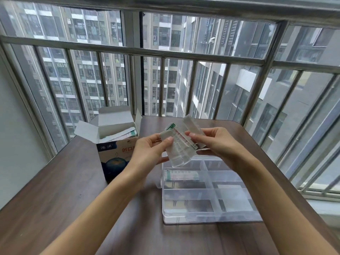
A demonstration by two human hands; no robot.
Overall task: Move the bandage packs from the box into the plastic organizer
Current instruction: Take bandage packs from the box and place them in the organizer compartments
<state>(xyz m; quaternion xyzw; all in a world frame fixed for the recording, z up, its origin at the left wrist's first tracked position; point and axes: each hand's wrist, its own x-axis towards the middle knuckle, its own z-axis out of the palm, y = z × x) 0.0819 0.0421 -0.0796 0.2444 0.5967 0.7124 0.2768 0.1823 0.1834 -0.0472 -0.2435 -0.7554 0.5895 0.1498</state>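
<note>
Head view: both hands are raised above the far end of the plastic organizer (207, 192) and share one fanned bundle of bandage packs (179, 147). The left hand (149, 150) has its grip closed on the bundle's left side, thumb pressed on the front and fingers curled behind. The right hand (216, 142) pinches the bundle's upper right part, thumb on top, fingers wrapped behind the strips. The bundle sits between the two grips, tilted, its lower end hanging just above the organizer's far compartments.

Below the left grip, one more bandage pack (182, 176) lies flat in a left compartment of the organizer, in its second row from the far end. To the left of the left grip, near it, stands the open box (117, 144) with its flaps up; further packs (127, 134) show inside its top. Box and organizer rest on the dark wooden worktop (60, 190), just beside each other.
</note>
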